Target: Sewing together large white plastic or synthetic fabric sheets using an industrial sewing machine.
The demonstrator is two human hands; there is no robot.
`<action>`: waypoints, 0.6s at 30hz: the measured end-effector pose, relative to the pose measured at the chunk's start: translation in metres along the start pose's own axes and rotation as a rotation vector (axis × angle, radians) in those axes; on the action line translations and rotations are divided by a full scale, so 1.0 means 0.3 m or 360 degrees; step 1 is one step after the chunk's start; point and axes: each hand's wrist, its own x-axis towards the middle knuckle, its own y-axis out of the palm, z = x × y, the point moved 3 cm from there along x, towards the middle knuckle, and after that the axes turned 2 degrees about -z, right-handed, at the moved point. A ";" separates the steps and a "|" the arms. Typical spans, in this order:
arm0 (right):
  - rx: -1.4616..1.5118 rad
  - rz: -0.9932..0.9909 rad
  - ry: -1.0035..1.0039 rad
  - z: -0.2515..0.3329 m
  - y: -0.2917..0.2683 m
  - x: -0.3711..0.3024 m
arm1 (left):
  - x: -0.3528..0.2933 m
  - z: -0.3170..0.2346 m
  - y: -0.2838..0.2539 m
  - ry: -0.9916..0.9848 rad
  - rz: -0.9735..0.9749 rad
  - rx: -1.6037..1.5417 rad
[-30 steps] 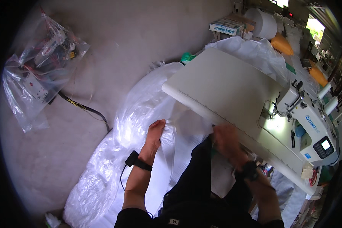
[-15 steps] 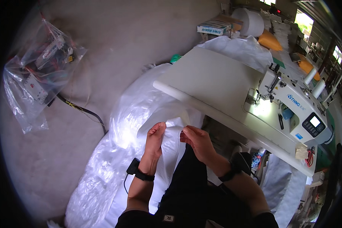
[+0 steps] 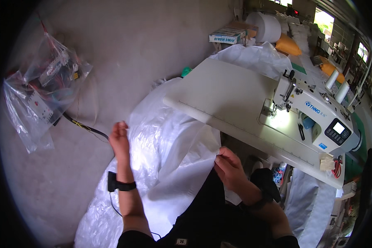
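A thin white sheet (image 3: 190, 161) hangs over my lap and spreads across the bundle below it. My right hand (image 3: 230, 167) pinches the sheet's right edge between thumb and fingers, beneath the table's front edge. Out to the left, my left hand (image 3: 119, 138) is raised beside a large bulging heap of clear plastic wrapping (image 3: 146, 111). Its fingers are bent and a little blurred; whether they grip anything does not show. A dark band with a small box (image 3: 122, 183) is on my left wrist.
A white sewing machine (image 3: 314, 109) with a lit needle area stands on the pale table (image 3: 231, 89). Black thread snips (image 3: 301, 131) lie beside it, red-handled scissors (image 3: 337, 168) at the table's right end. Wires in a clear bag (image 3: 49, 95) hang at left, a black cable (image 3: 87, 127) below.
My left hand has let go of the sheet and swung left. The sheet has opened out wider. My right hand has moved slightly right and down, still pinching the edge.
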 end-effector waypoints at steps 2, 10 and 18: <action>-0.0366 0.0000 -0.0102 0.034 0.021 0.046 | 0.023 -0.168 -0.039 -0.0060 0.0238 -0.0023; -0.0915 0.0176 -0.0561 -0.013 0.021 0.138 | -0.400 -0.486 0.270 0.1141 0.0949 0.0303; 0.0373 -0.0103 0.0172 -0.062 -0.025 0.070 | -0.222 -0.132 0.281 0.0438 0.0569 0.0499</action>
